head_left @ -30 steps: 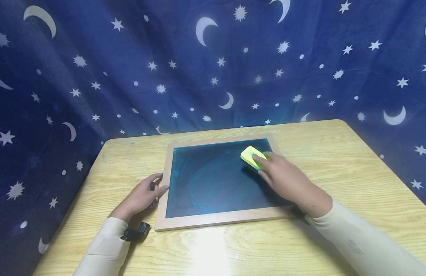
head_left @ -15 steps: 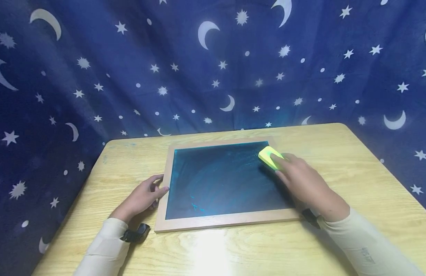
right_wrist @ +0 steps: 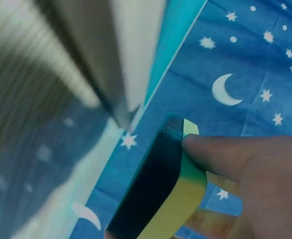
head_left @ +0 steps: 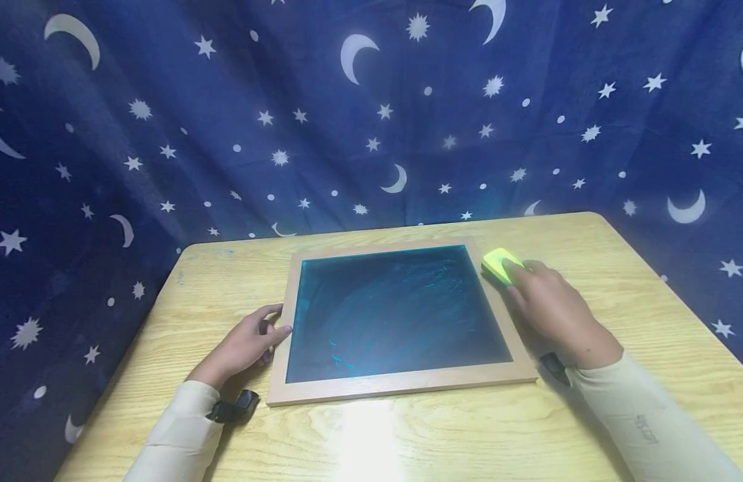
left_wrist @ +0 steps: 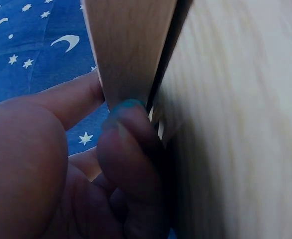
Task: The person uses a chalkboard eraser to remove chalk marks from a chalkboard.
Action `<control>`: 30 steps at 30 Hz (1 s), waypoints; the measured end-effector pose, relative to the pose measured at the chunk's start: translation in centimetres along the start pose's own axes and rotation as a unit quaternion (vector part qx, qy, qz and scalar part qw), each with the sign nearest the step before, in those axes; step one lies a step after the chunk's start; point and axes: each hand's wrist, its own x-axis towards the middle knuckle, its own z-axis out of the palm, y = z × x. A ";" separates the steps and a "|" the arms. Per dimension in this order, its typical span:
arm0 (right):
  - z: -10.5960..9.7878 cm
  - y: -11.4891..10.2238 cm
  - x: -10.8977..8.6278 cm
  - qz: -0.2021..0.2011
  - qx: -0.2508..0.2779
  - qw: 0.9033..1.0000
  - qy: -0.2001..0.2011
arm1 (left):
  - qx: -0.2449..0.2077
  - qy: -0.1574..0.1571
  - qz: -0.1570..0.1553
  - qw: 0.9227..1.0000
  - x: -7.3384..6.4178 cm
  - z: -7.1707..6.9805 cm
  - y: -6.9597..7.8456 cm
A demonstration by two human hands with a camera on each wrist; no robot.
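Note:
A framed chalkboard [head_left: 395,311] lies on the table, its dark face marked with faint teal smears and a few brighter strokes at the lower left. At its left edge, my left hand [head_left: 245,345] pinches the wooden frame [left_wrist: 131,45], thumb on one side and bent fingers on another. Just beyond the right edge, my right hand [head_left: 555,308] grips a yellow chalkboard eraser [head_left: 498,264]. The eraser's dark felt [right_wrist: 148,184] shows in the right wrist view, apart from the board, with teal chalk dust at one end.
A light wood-grain table [head_left: 407,435] carries the board, with bluish smudges near its far left corner. Behind and beside it hangs a dark blue curtain [head_left: 323,87] with moons and stars. Dark wrist straps [head_left: 235,407] sit at both sleeves.
My right hand has moved the eraser rightward across the board's upper right and off past its right frame. Fresh teal smears show there. My left hand has stayed at the left edge.

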 end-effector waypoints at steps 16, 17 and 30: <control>1.4 1.9 0.0 0.014 -0.006 0.998 -0.057 | 0.009 0.001 -0.003 1.000 0.2 0.0 0.0; 1.5 2.0 0.0 0.015 -0.008 0.998 -0.059 | 0.010 0.001 -0.002 1.000 0.2 -0.1 0.0; 1.7 2.1 0.0 0.032 -0.023 0.997 -0.074 | 0.002 -0.003 -0.002 1.000 -0.2 -0.1 0.3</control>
